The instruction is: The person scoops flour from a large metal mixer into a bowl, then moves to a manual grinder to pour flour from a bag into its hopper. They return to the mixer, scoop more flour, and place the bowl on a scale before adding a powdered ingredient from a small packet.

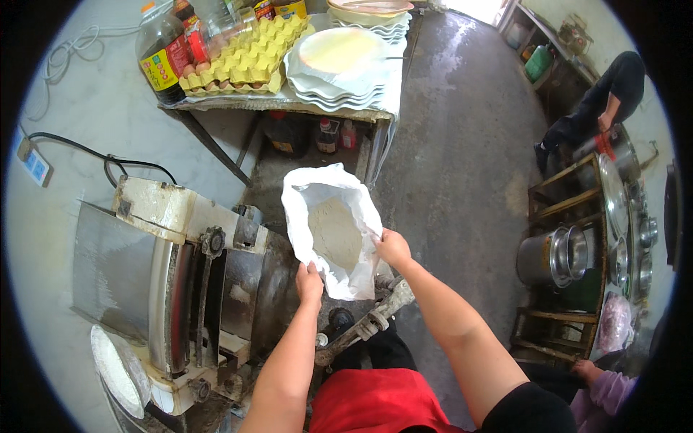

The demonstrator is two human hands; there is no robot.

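A white sack [295, 216] with its mouth wide and its rim rolled outward stands before me, and pale flour-like powder [335, 233] shows inside it. My left hand [309, 284] grips the near-left part of the rim. On the right side of the rim, my right hand [393, 248] pinches the sack's edge between thumb and fingers. The sack's base is hidden from this angle. Just left of it stands a worn dough-rolling machine [162, 303] with metal rollers. A dirty metal bar with a joint [373, 319] crosses below the sack, close to my legs.
A table [238, 102] ahead bears egg trays [243, 54], bottles and stacked plates [335, 70]. A bowl of white powder [116, 373] sits at the machine's near end. To the right are a wooden rack [563, 200], metal pots [541, 260] and two other people, partly visible.
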